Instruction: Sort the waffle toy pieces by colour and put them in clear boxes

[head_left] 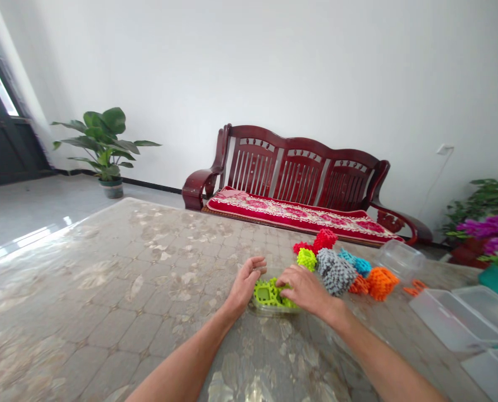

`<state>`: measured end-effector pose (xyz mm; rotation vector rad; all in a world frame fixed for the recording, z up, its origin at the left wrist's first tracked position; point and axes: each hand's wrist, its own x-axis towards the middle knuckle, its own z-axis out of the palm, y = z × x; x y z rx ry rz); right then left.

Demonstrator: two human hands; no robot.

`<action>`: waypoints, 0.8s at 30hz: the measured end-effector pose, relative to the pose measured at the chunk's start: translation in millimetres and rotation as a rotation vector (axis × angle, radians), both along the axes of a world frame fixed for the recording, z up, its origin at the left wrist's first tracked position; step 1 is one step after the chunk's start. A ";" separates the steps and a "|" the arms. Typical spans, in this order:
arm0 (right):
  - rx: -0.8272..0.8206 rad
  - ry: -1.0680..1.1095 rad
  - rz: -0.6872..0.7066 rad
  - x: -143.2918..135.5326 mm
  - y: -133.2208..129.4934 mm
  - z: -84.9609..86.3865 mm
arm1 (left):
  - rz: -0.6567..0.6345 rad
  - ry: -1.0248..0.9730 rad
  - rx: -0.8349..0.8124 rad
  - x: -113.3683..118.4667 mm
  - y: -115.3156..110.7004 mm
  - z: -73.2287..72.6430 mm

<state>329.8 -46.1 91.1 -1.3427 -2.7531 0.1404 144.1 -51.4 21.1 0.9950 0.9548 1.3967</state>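
A clear plastic container (274, 311) stands on the table in front of me, holding several lime-green openwork building pieces (264, 294). My left hand (245, 283) is at the container's left side, with thumb and fingers apart and nothing visible between them. From the right, my right hand (305, 287) reaches over the rim, its fingers curled down onto the lime-green pieces; its fingertips are partly hidden. Just beyond that hand lie a lime-green cluster (306, 259), a large grey cluster (336, 272) and red clusters (325, 239).
Orange clusters (382, 283) and a blue cluster (355, 262) lie to the right. Behind them is a clear container (400, 258); translucent bins (445, 318) stand at the right edge. A patterned cover lies over the table (119, 296). A wooden bench (301, 176) stands beyond.
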 end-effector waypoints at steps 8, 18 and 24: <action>-0.025 0.028 -0.022 -2.1 -2.0 1.1 | -0.006 0.001 0.008 -0.1 -0.5 1.3; -0.049 0.117 -0.049 0.9 -2.0 -0.5 | -0.007 0.018 0.009 0.3 -0.4 0.5; -0.012 0.108 -0.031 -4.6 -3.6 -5.6 | -0.006 0.030 0.011 0.1 0.1 -0.4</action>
